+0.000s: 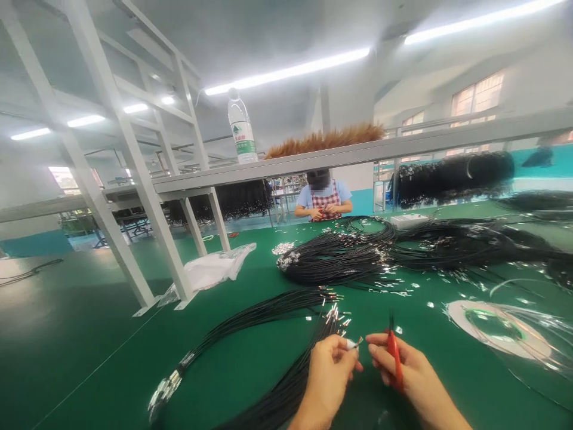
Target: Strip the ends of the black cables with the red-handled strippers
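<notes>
My left hand point(329, 373) is closed in a pinch on a thin cable end with a small metal tip point(356, 343), low in the middle of the view. My right hand point(405, 373) is wrapped round a small red-handled cutter point(394, 358), whose tip points up close to the metal tip. Two bundles of black cables with metal ends point(268, 316) lie on the green table point(89, 358) just left of my hands. One of them runs under my left hand.
A large heap of black cables point(358, 254) lies further back, with small bright scraps scattered around it. A clear plastic reel point(505, 331) lies at the right. A white frame leg point(147, 239), a plastic bag point(215, 269), a water bottle point(242, 128) and a seated co-worker point(323, 200) are beyond.
</notes>
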Motion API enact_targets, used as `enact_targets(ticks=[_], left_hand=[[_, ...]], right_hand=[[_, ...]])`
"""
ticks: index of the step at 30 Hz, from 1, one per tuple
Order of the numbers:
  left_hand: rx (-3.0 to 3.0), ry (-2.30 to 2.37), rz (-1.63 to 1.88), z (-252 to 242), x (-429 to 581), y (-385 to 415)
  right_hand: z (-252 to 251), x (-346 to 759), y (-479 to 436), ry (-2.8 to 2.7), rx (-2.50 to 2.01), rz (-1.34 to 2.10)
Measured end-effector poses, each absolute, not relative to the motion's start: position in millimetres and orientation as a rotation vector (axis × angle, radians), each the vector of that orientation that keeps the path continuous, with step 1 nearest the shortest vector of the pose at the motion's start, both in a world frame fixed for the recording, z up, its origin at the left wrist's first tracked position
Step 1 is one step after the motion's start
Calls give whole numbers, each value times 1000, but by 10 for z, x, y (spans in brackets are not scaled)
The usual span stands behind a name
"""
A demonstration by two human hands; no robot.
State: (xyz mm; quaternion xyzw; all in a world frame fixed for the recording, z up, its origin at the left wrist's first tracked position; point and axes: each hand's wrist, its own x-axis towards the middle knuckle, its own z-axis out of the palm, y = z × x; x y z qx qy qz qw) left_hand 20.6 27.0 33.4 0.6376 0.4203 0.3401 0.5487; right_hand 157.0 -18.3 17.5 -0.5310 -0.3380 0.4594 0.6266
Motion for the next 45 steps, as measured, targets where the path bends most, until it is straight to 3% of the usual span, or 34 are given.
enact_targets(ticks=[22, 33, 37, 45], left_hand=[[1436, 946, 788, 131, 223, 241], [1322, 702, 662, 315, 120, 154], [1301, 685, 617, 410, 66, 151], [1462, 874, 849, 526, 25, 187]], right_hand=[[153, 1513, -211, -745, -1175, 1079], [209, 1458, -280, -889, -1041, 1357], [264, 1449, -292, -916, -1067, 1322], [164, 1335, -274, -996, -1232, 1150]])
